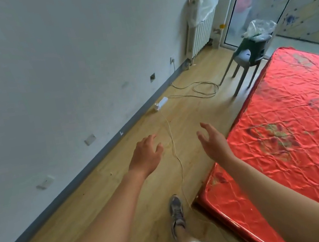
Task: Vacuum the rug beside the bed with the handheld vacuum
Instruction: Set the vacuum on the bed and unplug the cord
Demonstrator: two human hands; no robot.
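Observation:
My left hand (146, 152) and my right hand (214, 142) reach forward over the wooden floor (97, 211), both with relaxed, spread fingers and holding nothing. The bed (297, 140), covered in a shiny red quilted spread, fills the right side, its near corner just right of my right forearm. No rug and no handheld vacuum are in view. A thin white cable (176, 156) runs along the floor between my hands, from a white power strip (161, 103) by the wall.
A grey stool (249, 59) with a plastic bag on it stands beyond the bed's far corner. A white radiator (200, 31) stands against the left wall, beside a glass door (240, 1). A looped cord (202, 89) lies on the floor. My shoe (176, 213) is below.

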